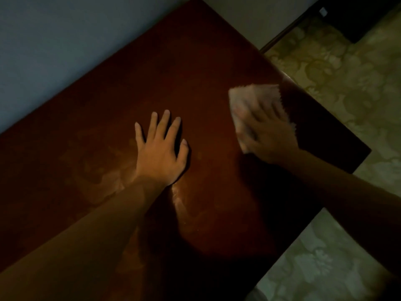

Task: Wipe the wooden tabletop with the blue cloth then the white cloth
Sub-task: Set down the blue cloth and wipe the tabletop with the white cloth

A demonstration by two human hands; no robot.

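The right hand (268,135) is pressing a crumpled white cloth (249,101) flat against the dark reddish-brown wooden counter (173,61), with its fingers spread over the fabric, though blur is making it hard to say whether they are curling into it. The cloth is lying near the counter's right edge, mostly ahead of and to the left of the knuckles, with its frayed border sticking out beyond the fingertips. The unwiped spread of wood is lying to the left, so the next stroke looks likely to be heading that way, towards the left hand (161,148). That hand is resting open, palm down and fingers splayed, on the middle of the counter, holding nothing. The cloth is looking pale, soft and bunched, smeared by motion. No blue cloth is showing, so the second wipe seems to be under way.
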